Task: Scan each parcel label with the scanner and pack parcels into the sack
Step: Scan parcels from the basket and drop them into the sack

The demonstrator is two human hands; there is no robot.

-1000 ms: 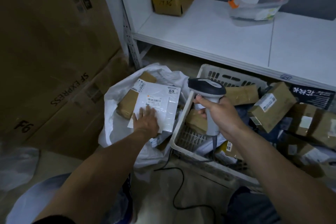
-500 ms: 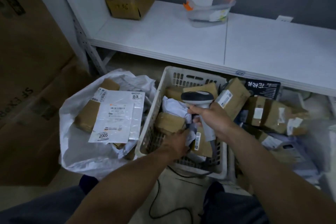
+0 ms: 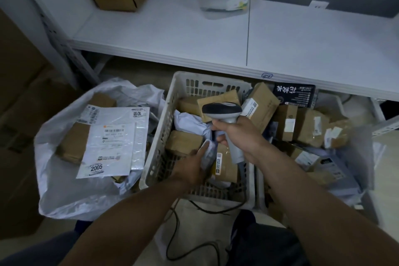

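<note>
Sack (image 3: 64,190) is on the left, mouth open and touching the basket's (image 3: 207,81) left wall, probably so each transfer is one short sideways hop. It already holds flat white mailers (image 3: 108,147), labels up, lying over a brown box (image 3: 73,142).

Left hand (image 3: 190,170) is down inside the basket, fingers closed around a small pale parcel (image 3: 208,152) wedged between brown boxes. Its label isn't visible from here.

Right hand (image 3: 239,136) is clenched round the scanner (image 3: 222,112) handle. The head hangs just above the pick, likely so the scan can happen as soon as the parcel lifts.

Unsorted parcels (image 3: 302,123) are heaped to the right of the basket.

Clearances: the parcel has to clear the basket's left rim to reach the sack. The sack mouth looks wide and there is open room on top of the mailers. The shelf (image 3: 172,49) edge sits behind the basket, so the way up looks free. The scanner cable (image 3: 172,233) trails down the basket front to the floor and could snag.
</note>
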